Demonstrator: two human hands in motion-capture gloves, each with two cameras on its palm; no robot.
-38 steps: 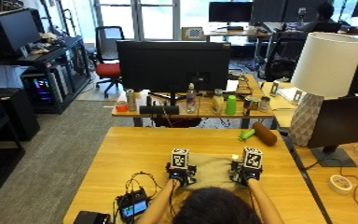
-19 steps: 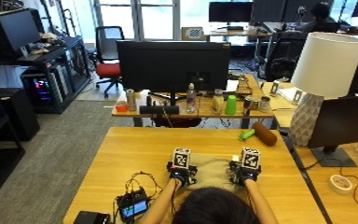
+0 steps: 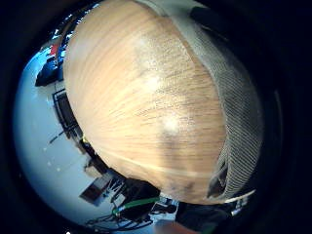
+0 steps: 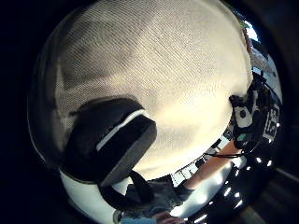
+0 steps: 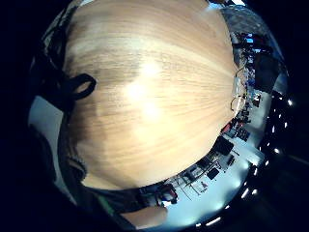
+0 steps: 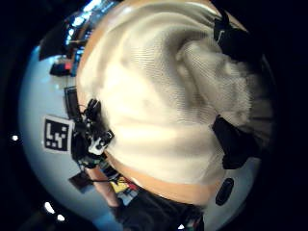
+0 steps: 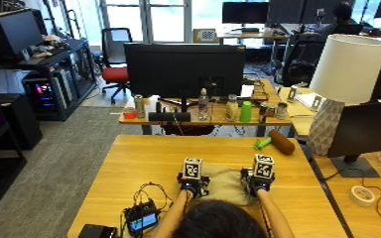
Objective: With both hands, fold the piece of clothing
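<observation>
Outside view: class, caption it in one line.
Two gloved hands, left hand and right hand, rest on a pale garment on a wooden table.

the person's head hides the cloth's (image 7: 226, 181) near edge.

Bright daylight from windows (image 7: 151, 20) behind, even light on the bench (image 7: 144, 158), pale glare patches on wood in palm views, fisheye bending and black vignette at edges, soft focus close up

Beige ribbed-knit garment (image 7: 227, 182); light wood-grain table (image 7: 144, 158); black-gloved hands.
</observation>
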